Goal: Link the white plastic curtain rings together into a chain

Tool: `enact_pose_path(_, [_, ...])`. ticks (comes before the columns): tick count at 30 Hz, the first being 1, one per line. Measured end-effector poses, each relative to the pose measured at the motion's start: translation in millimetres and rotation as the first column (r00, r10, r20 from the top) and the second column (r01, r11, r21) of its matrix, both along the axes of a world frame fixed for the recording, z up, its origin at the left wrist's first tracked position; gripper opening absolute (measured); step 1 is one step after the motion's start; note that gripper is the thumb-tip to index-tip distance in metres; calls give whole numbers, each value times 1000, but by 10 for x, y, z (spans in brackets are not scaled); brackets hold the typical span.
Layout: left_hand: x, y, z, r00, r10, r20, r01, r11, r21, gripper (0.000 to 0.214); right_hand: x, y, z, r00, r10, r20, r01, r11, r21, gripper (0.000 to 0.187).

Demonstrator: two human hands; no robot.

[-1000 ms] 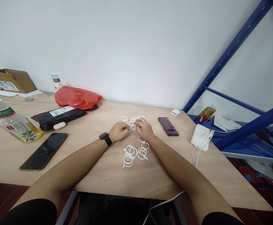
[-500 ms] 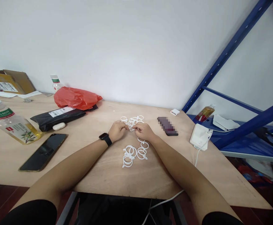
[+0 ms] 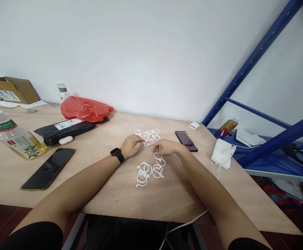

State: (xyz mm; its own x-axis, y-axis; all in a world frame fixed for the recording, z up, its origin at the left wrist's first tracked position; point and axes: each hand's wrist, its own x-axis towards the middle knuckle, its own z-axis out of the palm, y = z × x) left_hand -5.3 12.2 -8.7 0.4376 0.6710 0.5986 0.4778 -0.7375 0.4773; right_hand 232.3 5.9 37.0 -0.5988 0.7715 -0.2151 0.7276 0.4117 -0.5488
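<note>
Several white plastic rings lie on the wooden table (image 3: pixel 115 194) in two groups: a loose far pile (image 3: pixel 149 136) and a linked near cluster (image 3: pixel 148 170). My left hand (image 3: pixel 131 146), with a black watch on its wrist, pinches a ring at the edge of the far pile. My right hand (image 3: pixel 165 147) is curled with its fingers closed on a white ring at the top of the near cluster.
A dark phone (image 3: pixel 185 140) lies just right of my right hand. A white charger with cable (image 3: pixel 222 153) sits further right. To the left are a black phone (image 3: pixel 49 168), a bottle (image 3: pixel 13 138), a black parcel (image 3: pixel 64 129), a red bag (image 3: pixel 85 108). Blue shelving (image 3: pixel 266 139) stands right.
My right hand has drawn back from the far pile toward the near cluster and turned. My left hand stays at the far pile.
</note>
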Motion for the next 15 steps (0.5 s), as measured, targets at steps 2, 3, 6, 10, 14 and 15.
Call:
enact_pose_path(2, [-1, -2, 4, 1000, -2, 3, 2, 1000, -9, 29, -22, -15, 1, 1000, -14, 12, 14, 1000, -17, 20])
enact_pose_path(3, [-2, -3, 5, 1000, -1, 1, 1, 1000, -12, 30, -37, -20, -3, 1000, -17, 10, 17, 1000, -21, 16])
enact_pose_path(6, [-8, -3, 5, 1000, 7, -21, -7, 1000, -8, 30, -85, -26, -38, 999, -21, -24, 21, 1000, 4, 8])
enact_pose_path(10, [-19, 19, -16, 1000, 3, -25, -2, 1000, 12, 32, -119, -3, -127, 990, -70, -122, 80, 994, 80, 4])
enact_pose_path(14, [-19, 47, -52, 999, 38, -9, -38, 999, 33, 32, -137, 23, -229, 960, -127, -249, 152, 985, 84, 4])
enact_pose_path(15, [-17, 48, -59, 999, 44, -7, -43, 998, 39, 31, -144, 27, -251, 948, -144, -284, 175, 981, 86, 4])
